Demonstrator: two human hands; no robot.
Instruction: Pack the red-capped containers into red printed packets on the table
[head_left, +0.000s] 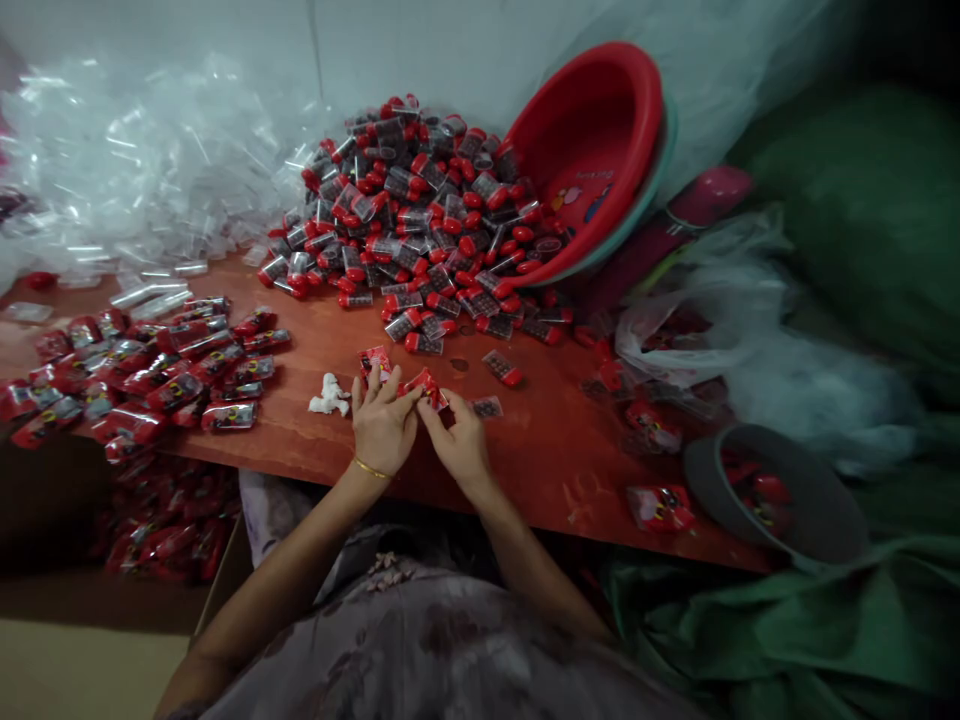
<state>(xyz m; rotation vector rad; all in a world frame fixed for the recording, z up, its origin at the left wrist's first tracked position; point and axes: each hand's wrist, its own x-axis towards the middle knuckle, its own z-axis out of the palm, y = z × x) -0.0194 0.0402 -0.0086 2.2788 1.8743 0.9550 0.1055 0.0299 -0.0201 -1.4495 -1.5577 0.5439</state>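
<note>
My left hand and my right hand meet over the reddish wooden table, near its front edge. Both pinch a small red packet between their fingertips. My left hand wears a thin gold bangle, and its outer fingers are stretched out over another red packet. A crumpled white scrap lies just left of my left hand. A small clear tube with a red cap and a tiny clear piece lie just right of my hands.
A big heap of red-capped clear tubes spills from a tipped red basin at the back. Filled red packets lie in rows at the left. Clear empty wrappers pile at the back left. A grey bowl sits at the right edge.
</note>
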